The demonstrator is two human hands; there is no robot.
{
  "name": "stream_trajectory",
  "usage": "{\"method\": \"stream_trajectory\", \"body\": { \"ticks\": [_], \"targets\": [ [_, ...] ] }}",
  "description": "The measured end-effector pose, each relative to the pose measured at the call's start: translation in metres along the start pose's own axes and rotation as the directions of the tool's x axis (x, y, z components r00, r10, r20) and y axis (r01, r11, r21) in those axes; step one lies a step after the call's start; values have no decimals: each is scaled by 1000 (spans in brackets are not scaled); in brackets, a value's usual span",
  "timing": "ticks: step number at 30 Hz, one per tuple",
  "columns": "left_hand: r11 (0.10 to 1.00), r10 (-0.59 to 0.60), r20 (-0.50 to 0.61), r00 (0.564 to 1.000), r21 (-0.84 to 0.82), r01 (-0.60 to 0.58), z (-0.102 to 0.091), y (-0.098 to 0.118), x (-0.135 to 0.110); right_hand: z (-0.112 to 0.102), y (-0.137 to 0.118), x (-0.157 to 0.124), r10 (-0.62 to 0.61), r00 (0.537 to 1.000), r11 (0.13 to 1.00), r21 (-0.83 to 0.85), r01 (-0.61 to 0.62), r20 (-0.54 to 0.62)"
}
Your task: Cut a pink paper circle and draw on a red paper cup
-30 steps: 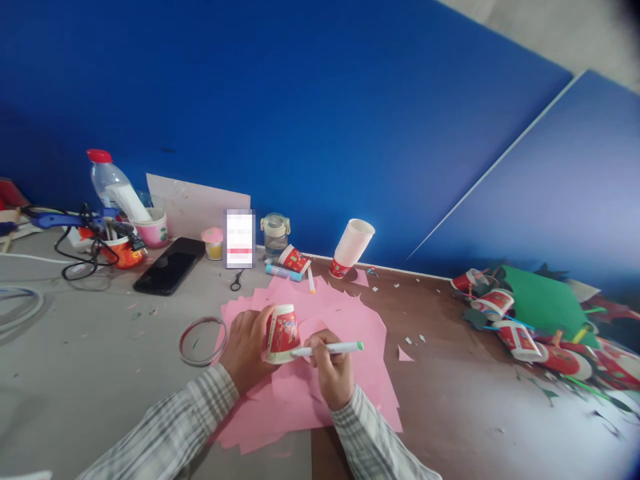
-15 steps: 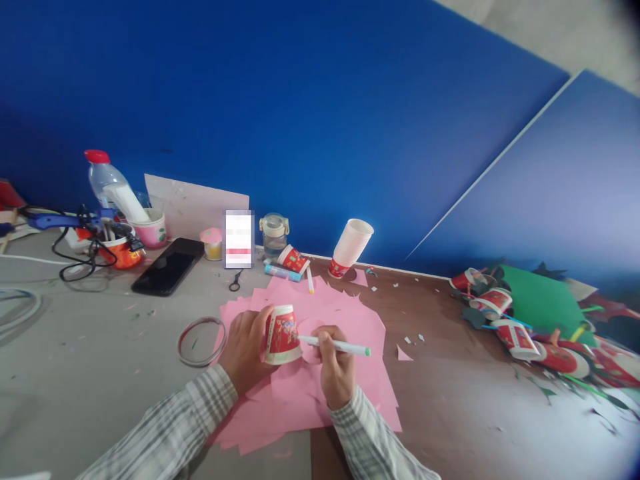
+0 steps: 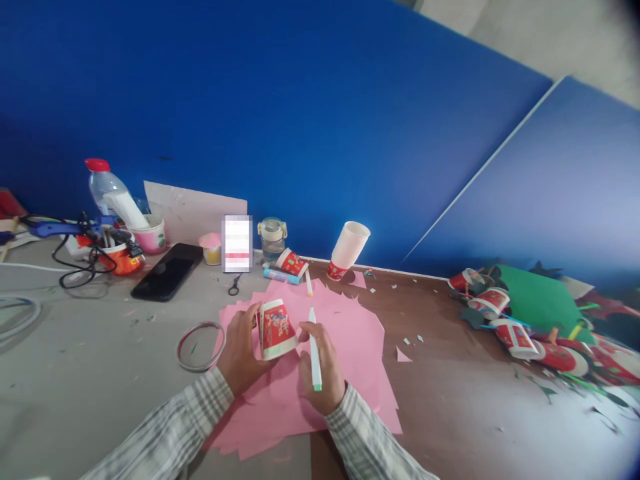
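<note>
My left hand [image 3: 243,350] is closed around the side of a red and white paper cup [image 3: 277,330], which is upside down and tilted over the pink paper. My right hand [image 3: 321,367] is just right of the cup and holds a white marker [image 3: 315,353] with a green end between its fingers; the green end points toward me. The right fingertips are close to the cup's wide rim; whether they touch it I cannot tell. Under both hands lies a stack of pink paper sheets [image 3: 355,393] with jagged edges.
A roll of tape or ring [image 3: 200,347] lies left of the paper. Behind stand stacked paper cups [image 3: 350,247], a lidded jar [image 3: 273,239], a glue stick [image 3: 281,276] and small scissors [image 3: 235,285]. A phone [image 3: 167,272] is at left; cup crafts [image 3: 515,337] pile at right.
The marker has swung from lying sideways against the cup to pointing away from me, off the cup. The cup has tilted and shifted slightly left in my left hand.
</note>
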State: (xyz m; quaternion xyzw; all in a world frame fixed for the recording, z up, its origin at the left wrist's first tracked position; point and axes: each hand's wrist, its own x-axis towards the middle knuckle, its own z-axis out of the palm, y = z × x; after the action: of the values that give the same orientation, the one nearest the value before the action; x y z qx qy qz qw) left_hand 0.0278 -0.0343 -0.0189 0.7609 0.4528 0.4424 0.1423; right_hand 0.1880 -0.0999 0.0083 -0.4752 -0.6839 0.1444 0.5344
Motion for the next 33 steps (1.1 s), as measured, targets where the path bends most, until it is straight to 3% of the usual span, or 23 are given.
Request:
{"method": "stream_trajectory", "body": {
  "ticks": [2,8,15,22,26,29,33],
  "targets": [
    [999,5,9,1000,-32,-5,-1,1,0,2,1,-2,-18,999,997,-72,22,47],
    [999,36,76,996,-4,-36,-1,3,-3,4,12,-5,-100,995,976,-193,103,27],
    [998,14,150,989,59,-24,-4,3,-3,-3,10,0,-235,952,903,-318,288,194],
    [987,37,119,992,152,-55,-5,9,0,2,10,0,-219,946,906,-311,288,238],
    [982,68,65,996,173,-79,-5,12,1,-4,5,2,-172,947,969,-125,212,270],
    [974,117,48,992,192,-125,-4,13,2,-10,3,5,-14,990,988,157,-9,139],
    [968,112,45,993,221,-119,-4,14,2,-10,10,3,193,976,808,548,-217,101]
  ]
}}
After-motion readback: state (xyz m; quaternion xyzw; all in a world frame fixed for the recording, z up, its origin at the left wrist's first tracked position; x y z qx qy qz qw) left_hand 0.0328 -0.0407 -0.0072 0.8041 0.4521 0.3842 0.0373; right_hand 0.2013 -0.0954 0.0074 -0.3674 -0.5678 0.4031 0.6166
